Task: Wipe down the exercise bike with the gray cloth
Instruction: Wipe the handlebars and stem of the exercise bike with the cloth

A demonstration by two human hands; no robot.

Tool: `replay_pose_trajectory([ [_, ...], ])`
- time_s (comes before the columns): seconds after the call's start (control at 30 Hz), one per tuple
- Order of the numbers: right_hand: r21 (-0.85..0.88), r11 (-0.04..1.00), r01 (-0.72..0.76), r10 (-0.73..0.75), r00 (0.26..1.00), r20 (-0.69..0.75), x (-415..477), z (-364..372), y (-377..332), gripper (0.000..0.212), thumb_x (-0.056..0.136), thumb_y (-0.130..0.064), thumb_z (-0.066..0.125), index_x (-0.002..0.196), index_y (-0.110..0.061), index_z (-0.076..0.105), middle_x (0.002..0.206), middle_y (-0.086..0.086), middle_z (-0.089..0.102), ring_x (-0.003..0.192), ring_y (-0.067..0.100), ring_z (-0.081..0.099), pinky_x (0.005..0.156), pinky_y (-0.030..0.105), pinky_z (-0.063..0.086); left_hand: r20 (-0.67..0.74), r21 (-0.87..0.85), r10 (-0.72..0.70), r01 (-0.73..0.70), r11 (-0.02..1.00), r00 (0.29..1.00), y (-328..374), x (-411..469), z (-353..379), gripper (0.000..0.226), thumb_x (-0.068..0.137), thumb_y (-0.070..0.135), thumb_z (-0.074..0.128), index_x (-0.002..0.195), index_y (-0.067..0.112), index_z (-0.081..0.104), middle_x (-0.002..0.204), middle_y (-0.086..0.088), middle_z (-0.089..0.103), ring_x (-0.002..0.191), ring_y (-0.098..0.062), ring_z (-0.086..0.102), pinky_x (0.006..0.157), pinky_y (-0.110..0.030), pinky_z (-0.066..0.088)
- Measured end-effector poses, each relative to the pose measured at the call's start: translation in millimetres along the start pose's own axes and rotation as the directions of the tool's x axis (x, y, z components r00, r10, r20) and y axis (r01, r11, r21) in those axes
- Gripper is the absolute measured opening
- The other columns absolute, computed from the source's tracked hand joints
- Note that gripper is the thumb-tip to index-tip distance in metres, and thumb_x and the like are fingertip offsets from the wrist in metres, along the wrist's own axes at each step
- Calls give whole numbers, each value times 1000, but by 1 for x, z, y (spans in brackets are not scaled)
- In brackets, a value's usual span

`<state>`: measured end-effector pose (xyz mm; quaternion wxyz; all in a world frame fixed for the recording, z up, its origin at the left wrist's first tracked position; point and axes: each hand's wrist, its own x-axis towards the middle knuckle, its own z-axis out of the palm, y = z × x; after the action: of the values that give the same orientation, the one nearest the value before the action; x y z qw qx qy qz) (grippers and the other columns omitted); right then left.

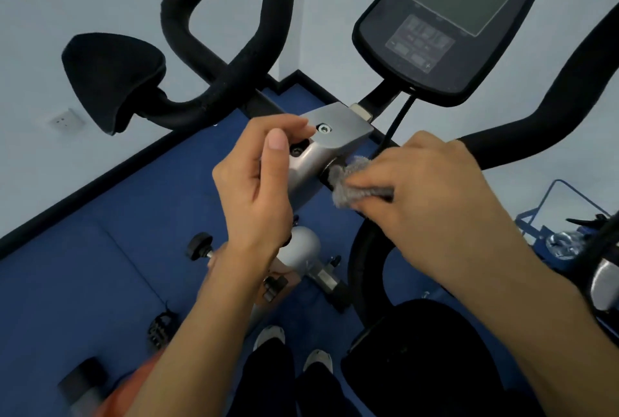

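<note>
The exercise bike fills the view, with black padded handlebars [234, 75], a dark console [449, 21] and a silver clamp bracket [338, 132] at the handlebar centre. My right hand [435, 195] is shut on the bunched gray cloth [348, 185] and presses it against the bar just right of the bracket. My left hand [264, 182] rests on the bracket's left side, fingers curled over its top edge and thumb raised, holding nothing loose.
A black elbow pad [110, 81] juts out at the left. Below lie the silver frame post [301, 246], a black knob [200, 246], a pedal [160, 326] and my shoes [294, 346] on the blue floor. A blue rack [556, 235] stands at right.
</note>
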<state>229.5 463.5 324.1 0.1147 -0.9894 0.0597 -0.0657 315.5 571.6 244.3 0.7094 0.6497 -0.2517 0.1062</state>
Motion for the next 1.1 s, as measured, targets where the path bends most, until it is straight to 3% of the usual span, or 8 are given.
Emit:
replay_pose_trajectory([
  [0.1,-43,999,21,-18,998,63,2,-5,-1,13,86,-29,58,95,-31,68,85,-8,64,81,13,35,69,30,18,0,-3,5,-5,1000,1000,-1,0,0,33,96,19,31,97,5,62,91,3,65,88,-9,63,78,-23,47],
  [0.3,14,1000,-1,0,999,33,0,-4,4,14,85,-30,60,91,-23,69,70,-13,58,73,11,44,80,35,33,9,9,-17,17,1000,1000,0,0,0,33,95,19,33,98,4,62,92,-1,66,88,-9,62,78,-21,46],
  [0.37,203,978,-44,45,999,-1,-9,-6,7,12,82,-30,63,91,-28,70,67,-25,49,68,7,51,77,19,39,20,12,-31,31,999,999,2,0,0,34,95,19,33,99,3,62,92,-1,66,88,-9,62,78,-21,46],
  [0.47,712,683,-161,363,921,-139,-30,-14,15,20,72,-42,63,92,-39,69,76,-18,70,77,-5,64,60,4,47,49,2,-59,59,998,997,6,1,-3,34,95,20,33,100,4,62,92,1,66,89,-7,62,78,-18,45],
  [0.63,841,521,-145,524,832,-182,-49,-13,25,25,68,-44,62,92,-36,66,84,-23,71,81,0,67,63,10,52,55,79,-102,98,992,993,16,-11,-6,34,94,27,36,104,10,63,102,0,66,89,-12,61,74,-28,47],
  [0.73,800,574,-175,498,850,-171,-51,-8,21,23,70,-40,63,93,-38,67,89,-20,71,85,-1,66,65,11,52,53,112,-105,98,989,993,17,-23,-9,30,93,28,38,105,14,62,119,3,62,112,-15,57,91,-28,44],
  [0.93,366,912,-186,280,933,-225,-50,2,15,35,75,-32,67,106,-14,67,89,-6,55,78,-7,50,73,-4,35,5,106,-180,179,978,984,7,-41,-23,25,93,32,39,107,28,60,125,6,59,123,-12,51,101,-40,43],
  [1.1,267,959,-92,112,992,-64,-55,4,7,26,74,-17,72,99,-8,70,83,-8,58,72,7,53,73,0,40,5,71,-207,206,976,978,6,-44,-23,25,94,34,39,106,30,60,127,8,59,125,-9,49,104,-34,40],
])
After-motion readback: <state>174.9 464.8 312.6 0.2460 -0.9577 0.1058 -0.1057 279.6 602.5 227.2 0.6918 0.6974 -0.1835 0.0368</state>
